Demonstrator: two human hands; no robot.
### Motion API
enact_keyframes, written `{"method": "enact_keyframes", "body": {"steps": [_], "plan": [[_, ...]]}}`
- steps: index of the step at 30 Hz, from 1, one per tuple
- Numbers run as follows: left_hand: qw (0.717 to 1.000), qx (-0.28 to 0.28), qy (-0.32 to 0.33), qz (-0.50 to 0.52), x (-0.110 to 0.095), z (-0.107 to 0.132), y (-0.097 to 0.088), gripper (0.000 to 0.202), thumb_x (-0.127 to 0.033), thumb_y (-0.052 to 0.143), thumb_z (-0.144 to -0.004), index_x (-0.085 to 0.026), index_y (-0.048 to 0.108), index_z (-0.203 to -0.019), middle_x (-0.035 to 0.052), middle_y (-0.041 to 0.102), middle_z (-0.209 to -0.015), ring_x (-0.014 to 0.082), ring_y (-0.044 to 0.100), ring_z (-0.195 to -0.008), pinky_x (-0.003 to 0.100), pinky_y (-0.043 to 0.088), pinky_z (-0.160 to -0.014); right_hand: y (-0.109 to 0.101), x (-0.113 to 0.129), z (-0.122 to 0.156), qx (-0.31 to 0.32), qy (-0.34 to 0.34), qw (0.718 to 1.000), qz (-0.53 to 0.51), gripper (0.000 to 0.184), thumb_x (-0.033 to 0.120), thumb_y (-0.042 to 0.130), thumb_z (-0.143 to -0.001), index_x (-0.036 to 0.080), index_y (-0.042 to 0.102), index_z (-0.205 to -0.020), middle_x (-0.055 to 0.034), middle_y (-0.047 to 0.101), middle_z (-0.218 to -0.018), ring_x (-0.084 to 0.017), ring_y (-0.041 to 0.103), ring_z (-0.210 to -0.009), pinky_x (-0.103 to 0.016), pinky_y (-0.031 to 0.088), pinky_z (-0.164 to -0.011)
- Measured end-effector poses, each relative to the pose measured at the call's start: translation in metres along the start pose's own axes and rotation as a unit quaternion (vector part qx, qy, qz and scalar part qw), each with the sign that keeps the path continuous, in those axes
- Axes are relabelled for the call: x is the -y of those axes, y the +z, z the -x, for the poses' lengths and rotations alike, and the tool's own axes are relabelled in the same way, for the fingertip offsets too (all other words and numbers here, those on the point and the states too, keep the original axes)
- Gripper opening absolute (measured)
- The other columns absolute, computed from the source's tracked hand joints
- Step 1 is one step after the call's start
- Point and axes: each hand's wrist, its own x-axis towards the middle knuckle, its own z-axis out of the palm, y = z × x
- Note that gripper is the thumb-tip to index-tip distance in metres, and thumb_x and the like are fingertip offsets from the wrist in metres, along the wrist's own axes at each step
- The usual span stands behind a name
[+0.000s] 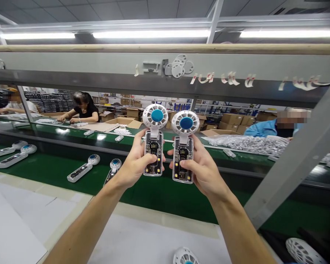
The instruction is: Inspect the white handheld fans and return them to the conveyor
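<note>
Two small handheld fans are held up side by side over a green conveyor belt. My left hand [137, 161] is closed round the left handheld fan [155, 116], thumb pressed on the front of its handle. Round the right handheld fan [186, 124] my right hand [205, 167] is closed the same way, its thumb also on the handle front. Each fan has a round white head with a blue centre. Circuit boards with small lit digits show in their handles. The two fans are upright and slightly apart. My fingers behind the handles are mostly hidden.
Several fans, one a white-and-blue fan [84, 168], lie on the green belt [143, 196]. Another fan head [184, 256] is on the white worktable [154, 234] below. A slanted metal post [294, 157] stands at right. Co-workers sit across the line; one wears a black top [89, 113].
</note>
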Motion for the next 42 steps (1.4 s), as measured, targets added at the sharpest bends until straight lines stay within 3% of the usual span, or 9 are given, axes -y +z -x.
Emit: {"method": "enact_keyframes", "body": {"steps": [4, 8, 16, 28, 33, 42], "plan": [[1.000, 0.003, -0.004, -0.003, -0.001, 0.000, 0.001, 0.083, -0.021, 0.069, -0.076, -0.023, 0.021, -0.144, 0.0012, 0.067, -0.087, 0.0175, 0.068, -0.065, 0.030, 0.056, -0.060, -0.001, -0.002, 0.000, -0.005, 0.008, 1.000, 0.000, 0.081, 0.017, 0.069, -0.075, 0.029, 0.035, -0.148, -0.0071, 0.065, -0.125, -0.024, 0.067, -0.107, -0.031, 0.061, -0.070], [1.000, -0.012, -0.017, 0.016, -0.004, 0.001, 0.004, 0.082, -0.022, 0.071, -0.075, -0.022, 0.023, -0.141, 0.0034, 0.068, -0.091, 0.0185, 0.069, -0.065, 0.030, 0.056, -0.058, -0.002, -0.002, -0.001, -0.006, 0.009, 1.000, 0.005, 0.079, 0.018, 0.068, -0.074, 0.030, 0.037, -0.146, -0.0067, 0.066, -0.123, -0.024, 0.068, -0.102, -0.032, 0.061, -0.071], [1.000, -0.018, -0.011, 0.015, -0.002, 0.000, 0.002, 0.089, -0.013, 0.071, -0.068, -0.021, 0.020, -0.141, 0.0018, 0.068, -0.086, 0.0190, 0.069, -0.064, 0.031, 0.056, -0.060, -0.007, 0.004, 0.000, -0.023, 0.019, 0.999, 0.020, 0.091, 0.011, 0.069, -0.066, 0.029, 0.036, -0.149, -0.0051, 0.069, -0.111, -0.017, 0.069, -0.075, -0.029, 0.059, -0.065], [0.998, -0.043, -0.001, 0.044, 0.000, -0.001, 0.006, 0.076, -0.015, 0.072, -0.071, -0.024, 0.029, -0.133, 0.0043, 0.066, -0.105, 0.0162, 0.069, -0.064, 0.032, 0.058, -0.059, -0.007, 0.002, -0.001, -0.035, 0.021, 0.999, 0.003, 0.082, 0.014, 0.068, -0.070, 0.029, 0.040, -0.146, -0.0042, 0.071, -0.106, -0.017, 0.070, -0.074, -0.029, 0.059, -0.063], [0.998, -0.029, -0.001, 0.047, -0.001, 0.001, 0.006, 0.069, -0.016, 0.071, -0.073, -0.024, 0.032, -0.129, 0.0040, 0.065, -0.106, 0.0158, 0.069, -0.064, 0.032, 0.058, -0.059, -0.009, 0.005, 0.000, -0.038, 0.026, 0.999, -0.001, 0.087, 0.015, 0.069, -0.069, 0.028, 0.036, -0.149, -0.0053, 0.071, -0.107, -0.019, 0.071, -0.074, -0.031, 0.059, -0.063], [0.999, -0.021, 0.005, 0.046, -0.001, 0.003, 0.009, 0.076, -0.017, 0.073, -0.072, -0.025, 0.028, -0.133, 0.0029, 0.066, -0.099, 0.0167, 0.069, -0.065, 0.031, 0.058, -0.058, -0.006, 0.008, 0.002, -0.037, 0.014, 0.999, 0.008, 0.085, 0.017, 0.071, -0.069, 0.029, 0.039, -0.147, -0.0049, 0.069, -0.108, -0.019, 0.069, -0.078, -0.031, 0.059, -0.065]]}}
